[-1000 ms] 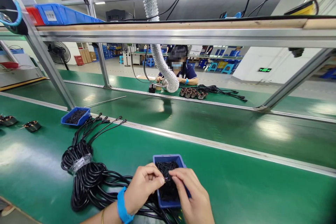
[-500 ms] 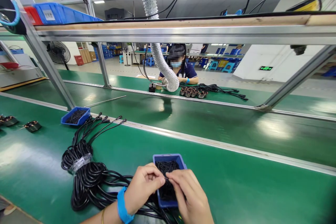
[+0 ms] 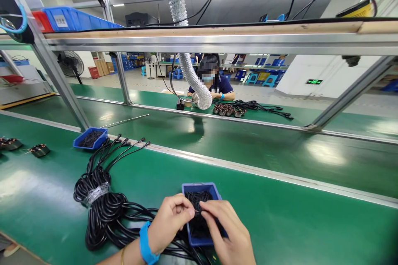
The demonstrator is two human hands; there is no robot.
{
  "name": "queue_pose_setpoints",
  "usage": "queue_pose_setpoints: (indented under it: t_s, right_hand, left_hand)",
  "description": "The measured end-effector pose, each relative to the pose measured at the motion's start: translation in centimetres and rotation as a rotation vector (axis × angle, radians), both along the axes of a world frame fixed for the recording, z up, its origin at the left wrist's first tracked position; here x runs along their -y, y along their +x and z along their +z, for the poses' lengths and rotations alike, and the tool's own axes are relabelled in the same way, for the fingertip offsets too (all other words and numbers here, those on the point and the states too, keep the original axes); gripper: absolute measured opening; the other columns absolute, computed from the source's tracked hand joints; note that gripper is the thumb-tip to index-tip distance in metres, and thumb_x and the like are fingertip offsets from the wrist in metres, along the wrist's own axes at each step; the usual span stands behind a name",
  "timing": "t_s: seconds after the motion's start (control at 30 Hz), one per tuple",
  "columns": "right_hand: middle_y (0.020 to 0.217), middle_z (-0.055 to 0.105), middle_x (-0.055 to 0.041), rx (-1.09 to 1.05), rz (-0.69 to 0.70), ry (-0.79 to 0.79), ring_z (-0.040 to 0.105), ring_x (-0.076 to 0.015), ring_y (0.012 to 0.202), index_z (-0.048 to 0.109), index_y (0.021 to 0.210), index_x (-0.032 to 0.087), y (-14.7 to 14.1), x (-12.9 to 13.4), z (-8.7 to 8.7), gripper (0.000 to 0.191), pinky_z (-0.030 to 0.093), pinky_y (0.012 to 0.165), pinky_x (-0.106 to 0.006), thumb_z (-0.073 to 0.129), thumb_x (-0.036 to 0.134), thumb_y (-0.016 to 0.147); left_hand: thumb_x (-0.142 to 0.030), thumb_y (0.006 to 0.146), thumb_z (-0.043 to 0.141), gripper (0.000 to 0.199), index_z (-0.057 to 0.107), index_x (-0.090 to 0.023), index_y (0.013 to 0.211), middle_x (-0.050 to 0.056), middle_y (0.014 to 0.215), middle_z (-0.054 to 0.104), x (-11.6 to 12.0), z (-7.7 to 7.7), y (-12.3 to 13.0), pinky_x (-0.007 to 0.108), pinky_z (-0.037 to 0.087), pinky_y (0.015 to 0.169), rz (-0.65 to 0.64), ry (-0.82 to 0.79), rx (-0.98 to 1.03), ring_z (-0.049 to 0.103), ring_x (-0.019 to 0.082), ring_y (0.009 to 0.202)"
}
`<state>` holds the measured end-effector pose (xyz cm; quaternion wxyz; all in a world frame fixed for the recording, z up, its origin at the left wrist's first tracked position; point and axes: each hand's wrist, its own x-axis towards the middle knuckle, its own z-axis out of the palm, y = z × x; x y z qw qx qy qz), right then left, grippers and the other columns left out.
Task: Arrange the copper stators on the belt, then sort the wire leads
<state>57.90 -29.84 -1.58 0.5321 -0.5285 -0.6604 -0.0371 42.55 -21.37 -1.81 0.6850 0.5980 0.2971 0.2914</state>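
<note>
One thin piece (image 3: 196, 211) sits pinched in the left hand (image 3: 169, 219) over the bin (image 3: 199, 184), short of the counter (image 3: 289, 219)'s far edge, the right hand (image 3: 230, 227) narrow-fingered, grip unclear, black bits (image 3: 193, 198) plentiful, finished work impossible to judge.

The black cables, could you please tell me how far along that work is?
Done: the cable bundle is wrapped; nothing more is discernible. In hand: the left hand and right hand pinch something tiny over the near bin. Apparently left: black pieces inside it.

Green tabletop (image 3: 280, 215), bright blue wristband (image 3: 145, 242), black cables (image 3: 102, 211).
</note>
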Motion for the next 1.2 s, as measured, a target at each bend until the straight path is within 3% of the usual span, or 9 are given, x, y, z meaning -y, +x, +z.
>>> queue_pose_setpoints:
  t_s: [0.37,0.6,0.77,1.07,1.2]
  right_hand:
    - [0.088,0.074,-0.0044,0.136,0.020,-0.017,0.070,-0.0179,0.078,0.064,0.108,0.021,0.2,0.2,0.0,0.023,0.059,0.070,-0.030,0.057,0.006,0.092]
    - [0.090,0.077,-0.0037,0.308,-0.012,0.039,0.072,-0.0177,0.079,0.064,0.117,0.020,0.8,0.5,-0.3,0.031,0.058,0.072,-0.031,0.056,0.004,0.091]
    - [0.088,0.076,-0.0033,0.231,-0.053,-0.001,0.072,-0.0183,0.078,0.063,0.108,0.023,0.9,0.9,0.0,0.024,0.059,0.072,-0.031,0.060,0.006,0.091]
    - [0.086,0.077,-0.0022,0.279,-0.049,0.014,0.073,-0.0177,0.075,0.064,0.106,0.023,0.8,0.7,0.1,0.022,0.059,0.069,-0.030,0.061,0.008,0.090]
    - [0.092,0.079,-0.0032,0.376,-0.003,-0.001,0.076,-0.0183,0.082,0.064,0.117,0.021,1.8,1.0,-0.3,0.030,0.058,0.072,-0.030,0.059,0.006,0.091]
  left_hand:
    - [-0.039,0.081,0.071,0.028,0.065,-0.014,0.070,0.000,0.074,0.050,0.2,0.0,0.0,0.026,0.036,0.065,0.050,0.104,-0.034,0.047,0.013,0.068]
    - [-0.037,0.082,0.068,0.025,0.065,-0.015,0.072,0.001,0.078,0.048,0.5,0.0,0.0,0.026,0.036,0.063,0.028,0.174,-0.091,0.045,0.013,0.067]
    - [-0.037,0.082,0.068,0.025,0.064,-0.015,0.071,0.001,0.076,0.049,0.4,0.2,-0.1,0.026,0.036,0.064,0.037,0.165,-0.077,0.045,0.014,0.068]
    - [-0.034,0.082,0.069,0.023,0.065,-0.015,0.070,0.001,0.077,0.050,0.5,-0.1,-0.1,0.025,0.037,0.063,0.044,0.160,-0.068,0.045,0.013,0.067]
    - [-0.034,0.080,0.072,0.022,0.068,-0.014,0.072,0.002,0.079,0.051,0.5,0.1,0.0,0.025,0.040,0.065,0.000,0.153,-0.055,0.048,0.014,0.070]
